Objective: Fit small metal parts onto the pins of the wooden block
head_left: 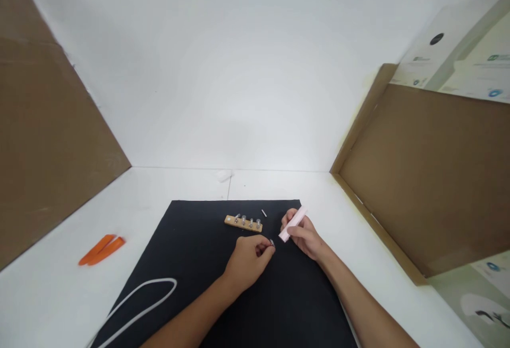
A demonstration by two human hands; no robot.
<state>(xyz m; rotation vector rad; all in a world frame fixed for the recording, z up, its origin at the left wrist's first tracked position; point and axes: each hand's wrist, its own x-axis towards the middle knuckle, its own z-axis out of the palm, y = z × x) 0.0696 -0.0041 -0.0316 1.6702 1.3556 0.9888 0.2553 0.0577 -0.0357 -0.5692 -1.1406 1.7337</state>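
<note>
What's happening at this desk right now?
A person works with both bare hands over a black mat. The right hand holds a pale pink bar; the left hand pinches a small shiny piece, too small to identify. Just beyond lies a wooden strip bearing several small metallic or clear pieces.

Beyond the matt black mat [207, 273], the wall [235, 71] looks smooth and white. On the mat, the strip [243, 224] looks like wood, its small fittings [251, 223] shiny like metal. Left of the mat, the orange pieces [101, 251] look matt.
</note>
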